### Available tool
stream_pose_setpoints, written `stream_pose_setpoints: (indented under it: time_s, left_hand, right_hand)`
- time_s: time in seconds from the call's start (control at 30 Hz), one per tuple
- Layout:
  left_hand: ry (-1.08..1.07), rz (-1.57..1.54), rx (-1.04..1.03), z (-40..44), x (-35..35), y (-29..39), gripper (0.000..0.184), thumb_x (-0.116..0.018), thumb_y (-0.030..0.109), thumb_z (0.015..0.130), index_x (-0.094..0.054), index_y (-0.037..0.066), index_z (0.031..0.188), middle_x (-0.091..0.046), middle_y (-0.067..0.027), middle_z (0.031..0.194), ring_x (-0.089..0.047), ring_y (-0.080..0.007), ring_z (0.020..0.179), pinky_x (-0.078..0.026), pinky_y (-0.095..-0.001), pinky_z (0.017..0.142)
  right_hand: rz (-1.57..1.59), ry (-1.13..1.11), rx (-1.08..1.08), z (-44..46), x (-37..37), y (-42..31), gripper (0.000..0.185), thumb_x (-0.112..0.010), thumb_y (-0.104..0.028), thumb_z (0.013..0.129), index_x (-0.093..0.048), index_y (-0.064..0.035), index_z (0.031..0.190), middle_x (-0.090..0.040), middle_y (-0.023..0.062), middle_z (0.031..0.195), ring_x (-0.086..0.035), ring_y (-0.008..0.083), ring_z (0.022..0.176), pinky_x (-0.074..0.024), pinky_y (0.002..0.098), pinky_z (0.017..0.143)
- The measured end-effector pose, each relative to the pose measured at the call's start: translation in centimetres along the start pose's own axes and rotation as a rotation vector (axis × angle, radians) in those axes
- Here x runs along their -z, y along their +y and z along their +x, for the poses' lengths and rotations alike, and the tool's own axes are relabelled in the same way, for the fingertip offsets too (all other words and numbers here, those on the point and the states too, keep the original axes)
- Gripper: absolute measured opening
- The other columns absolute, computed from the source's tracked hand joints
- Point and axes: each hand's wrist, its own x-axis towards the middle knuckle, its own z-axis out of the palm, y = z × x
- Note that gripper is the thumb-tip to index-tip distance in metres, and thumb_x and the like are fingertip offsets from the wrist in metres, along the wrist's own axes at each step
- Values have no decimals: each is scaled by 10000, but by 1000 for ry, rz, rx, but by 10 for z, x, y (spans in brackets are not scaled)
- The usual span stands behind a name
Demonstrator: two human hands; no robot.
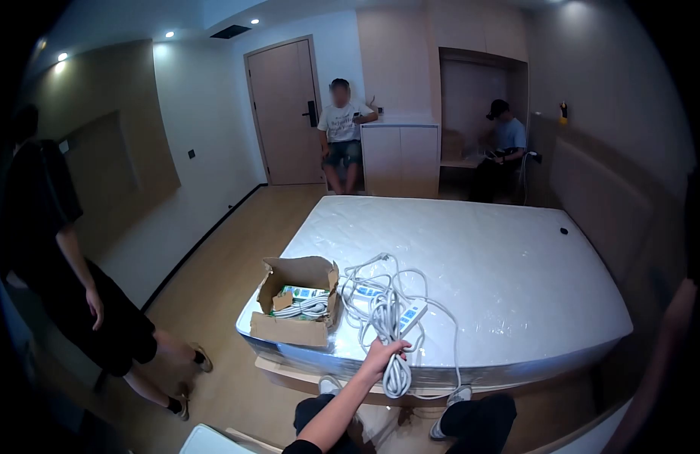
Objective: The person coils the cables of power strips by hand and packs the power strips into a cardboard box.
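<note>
My left hand is closed around a looped bundle of pale grey cable at the near edge of the mattress. The bundle's upper loops spread over the mattress beyond my fingers. Just past the hand lies a white power strip with blue markings. Loose cord surrounds another strip, partly hidden by the loops. Left of the cables stands an open cardboard box, its flaps raised, holding a coiled cable and a green-and-white pack. My right hand is out of view.
The plastic-wrapped mattress stretches away from me. A person in black stands at the left, and a forearm shows at the right edge. Two people sit at the back, near a door and a cabinet.
</note>
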Motion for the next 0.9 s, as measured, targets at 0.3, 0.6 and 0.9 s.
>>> stream_pose_setpoints:
  time_s: [0.3, 0.6, 0.9]
  left_hand:
    - [11, -52, 38, 2, 0, 8, 128, -608, 94, 778, -573, -26, 802, -595, -75, 658, -577, -126, 534, -486, -249, 489]
    - [55, -121, -75, 7, -6, 12, 259, -655, 26, 732, -484, -32, 917, -567, -76, 691, -574, -136, 516, -477, -254, 443]
    - [5, 15, -90, 6, 3, 13, 271, -669, 22, 717, -473, -19, 899, -570, -73, 698, -564, -135, 511, -465, -243, 459]
  right_hand:
    - [-6, -19, -4, 9, 7, 9, 468, -436, -494, 877, -544, -83, 1073, -555, 104, 942, -537, 181, 884, -437, 320, 793]
    - [52, 123, -208, -41, 19, -2, 434, -436, -471, 889, -559, -86, 1047, -573, 98, 896, -559, 166, 839, -450, 299, 768]
    - [639, 653, -602, -94, 5, 25, 605, -657, -262, 785, -403, -49, 1292, -481, 97, 1135, -461, 236, 1080, -275, 422, 1036]
